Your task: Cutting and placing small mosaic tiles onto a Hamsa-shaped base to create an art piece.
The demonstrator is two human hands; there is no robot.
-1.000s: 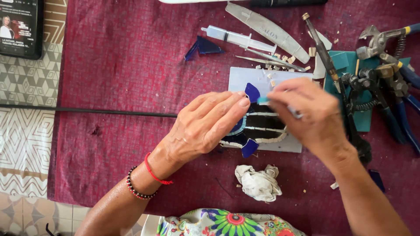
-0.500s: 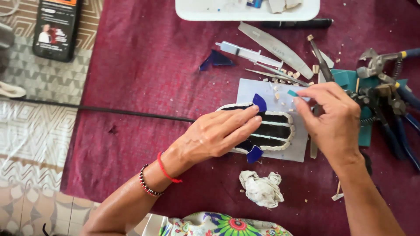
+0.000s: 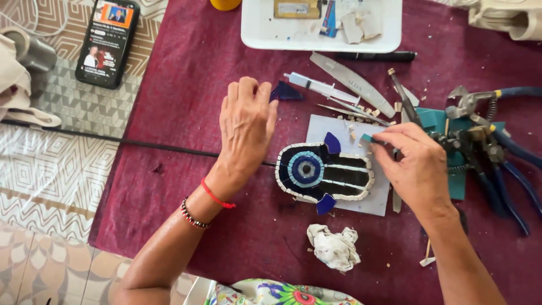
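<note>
Tile chip (image 3: 367,138) half-hidden by fingers (image 3: 389,148)

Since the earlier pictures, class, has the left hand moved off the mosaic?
Yes. The left hand has lifted off the mosaic and gone up and left of it, toward the blue shard; the eye pattern it covered now shows.

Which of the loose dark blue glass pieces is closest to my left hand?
The dark blue shard lying alone on the maroon cloth, right by the left hand's fingertips. The other two blue pieces touch the mosaic's edges, nearer the right hand.
</note>
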